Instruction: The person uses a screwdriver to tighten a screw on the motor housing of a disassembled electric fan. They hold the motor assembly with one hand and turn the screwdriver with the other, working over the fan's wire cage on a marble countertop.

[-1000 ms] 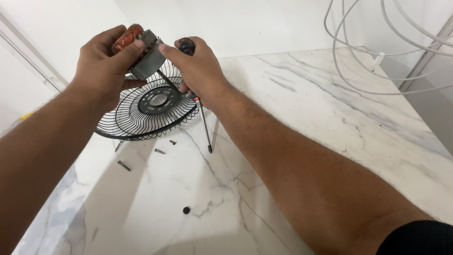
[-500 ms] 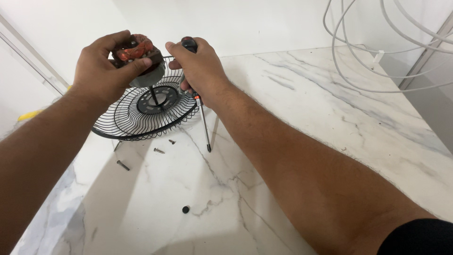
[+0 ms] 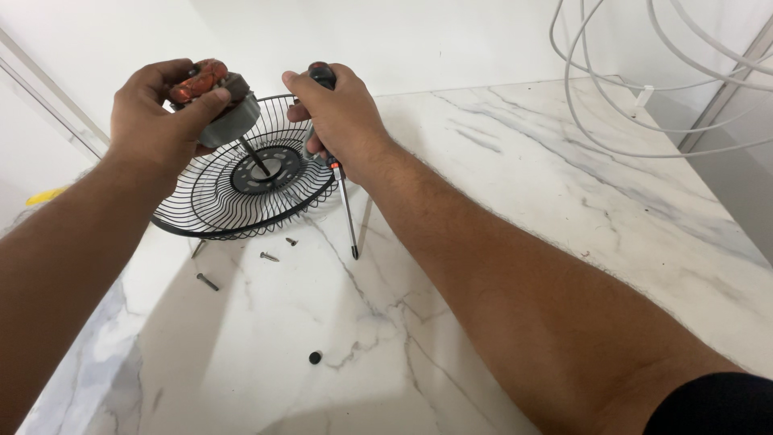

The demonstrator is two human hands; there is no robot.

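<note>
My left hand (image 3: 157, 113) is clamped on the fan motor (image 3: 216, 105), its shaft (image 3: 254, 157) pointing down at the hub of the wire fan guard (image 3: 241, 189) near the table's far left corner; my right hand (image 3: 342, 113) is closed on a screwdriver (image 3: 346, 205). The motor looks dense, rigid and metal, best gripped round its casing; the guard looks light and springy. Loose screws (image 3: 270, 257) lie on the smooth marble table (image 3: 515, 201); white cables (image 3: 628, 89) hang at the far right.

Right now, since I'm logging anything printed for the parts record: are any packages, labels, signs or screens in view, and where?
None show: no package, label, sign or screen.
On the white marble table are only a black wire fan guard, loose screws and white cables.
</note>
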